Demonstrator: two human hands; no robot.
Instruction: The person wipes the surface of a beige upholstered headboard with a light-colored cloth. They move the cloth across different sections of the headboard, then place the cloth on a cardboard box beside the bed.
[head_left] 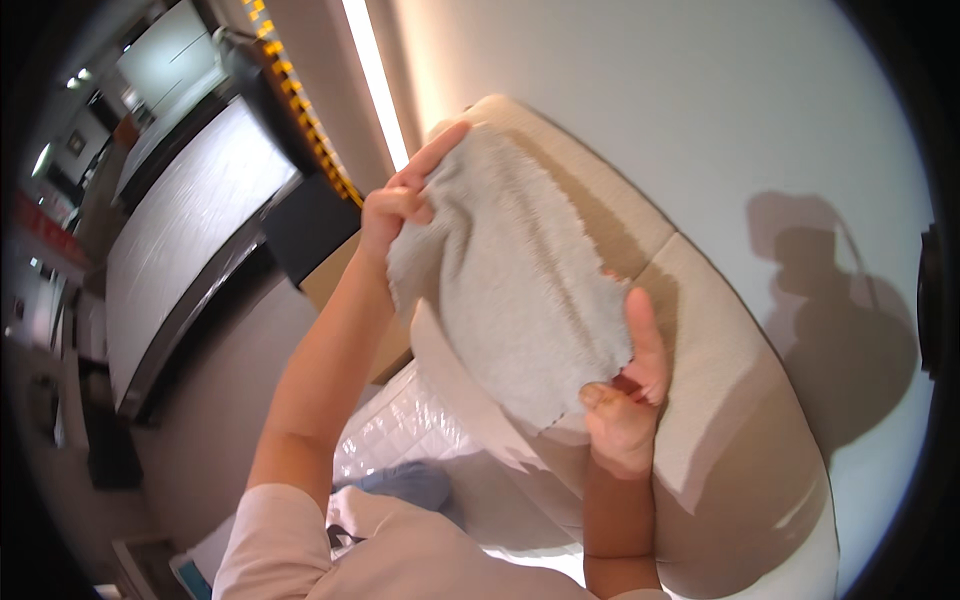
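A light grey cloth [510, 260] with a fuzzy, ragged edge is stretched between my two hands. My left hand [393, 208] pinches its upper left side, with the index finger extended along the top corner. At the lower right corner, my right hand [630, 420] grips the cloth between thumb and fingers, some of which are partly hidden. Folds run through the cloth near my left hand. Directly behind it stands a beige upholstered headboard [740, 400], its padded front partly covered by the cloth and its shadow.
A quilted mattress in clear plastic [400, 425] lies below my left forearm. White wall [700, 100] rises behind the headboard, beside a glowing light strip [375, 80]. Further left are a plastic-covered bed [200, 220], a dark box-like piece [312, 225] and yellow-black tape [300, 110].
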